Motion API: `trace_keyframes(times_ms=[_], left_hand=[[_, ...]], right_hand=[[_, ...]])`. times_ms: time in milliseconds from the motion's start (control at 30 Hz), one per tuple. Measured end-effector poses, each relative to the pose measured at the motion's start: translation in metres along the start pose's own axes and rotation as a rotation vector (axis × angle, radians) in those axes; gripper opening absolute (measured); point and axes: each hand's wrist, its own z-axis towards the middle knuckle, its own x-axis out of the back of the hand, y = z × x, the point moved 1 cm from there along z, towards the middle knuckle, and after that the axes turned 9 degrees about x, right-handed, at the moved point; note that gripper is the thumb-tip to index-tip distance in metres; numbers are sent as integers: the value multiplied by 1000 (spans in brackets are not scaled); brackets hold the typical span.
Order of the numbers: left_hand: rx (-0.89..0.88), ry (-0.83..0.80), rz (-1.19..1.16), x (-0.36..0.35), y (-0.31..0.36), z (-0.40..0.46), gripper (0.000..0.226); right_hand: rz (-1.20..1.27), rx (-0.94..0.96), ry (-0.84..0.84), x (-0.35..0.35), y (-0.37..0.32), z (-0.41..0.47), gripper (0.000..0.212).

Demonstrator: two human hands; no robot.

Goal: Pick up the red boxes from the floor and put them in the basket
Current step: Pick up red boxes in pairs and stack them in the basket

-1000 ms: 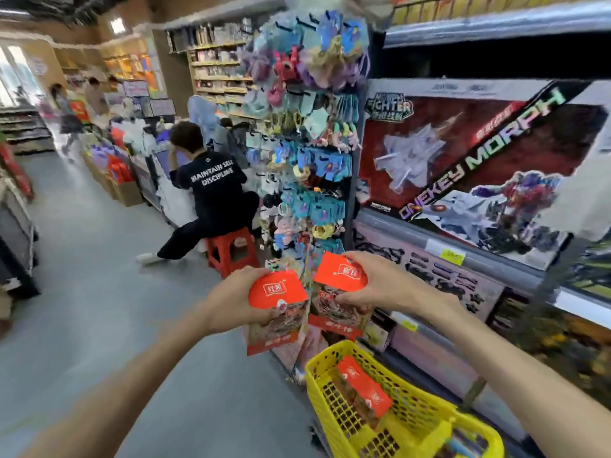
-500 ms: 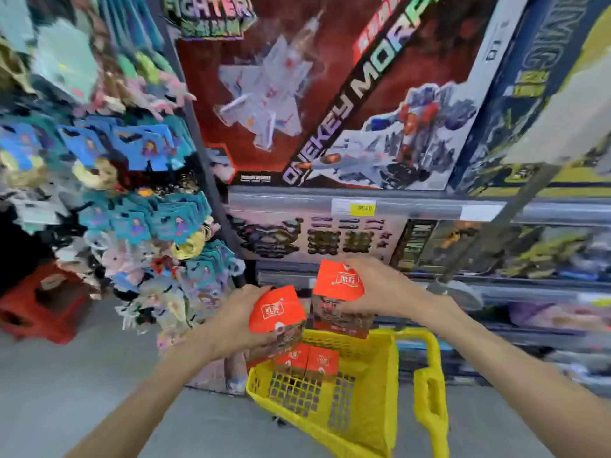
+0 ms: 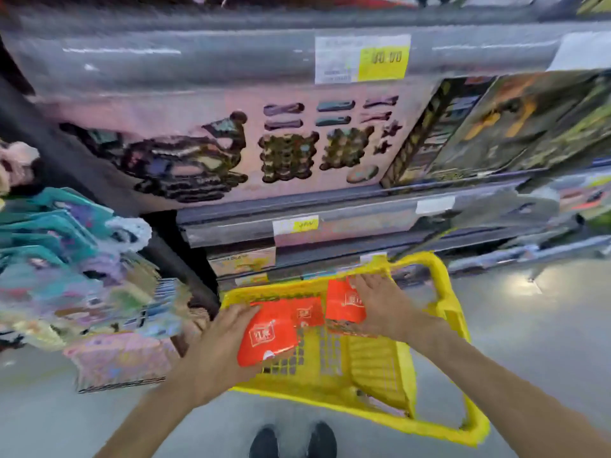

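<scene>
Head view: the picture is smeared by motion, so fine detail is lost. A yellow basket (image 3: 380,368) stands on the grey floor (image 3: 542,328) just in front of a shop shelf (image 3: 297,61), its handle (image 3: 443,292) on the right side.

The left hand (image 3: 218,345) is at the basket's near-left corner, over the rim, and its fingers (image 3: 243,314) are curled along the far edge of a red box (image 3: 267,335), gripping it; the box is tilted, with its white logo facing up, and hangs above the basket's mesh bottom. The right hand (image 3: 380,302) is over the far side of the basket and holds a second red box (image 3: 344,304) at its right edge; its fingers lie across the top of that box, though how far they wrap round cannot be made out through the blur. Whether this box touches the basket floor is unclear. Between the two, lower down, a third red box (image 3: 305,312) lies inside the basket against the far wall.

On the shelf stand a pink toy box (image 3: 231,143) and a dark toy box (image 3: 515,127), under a yellow price tag (image 3: 380,61). Hanging toys (image 3: 66,252) crowd the left. Two dark shoes (image 3: 294,441) show at the bottom edge
</scene>
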Motion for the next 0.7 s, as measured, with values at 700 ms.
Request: trace_keyframes(times_ms=[700], left_hand=[[22,-76,-95,-106,-67,23,96]], right_hand=[[-79,-66,-156,-165,60,70,85]])
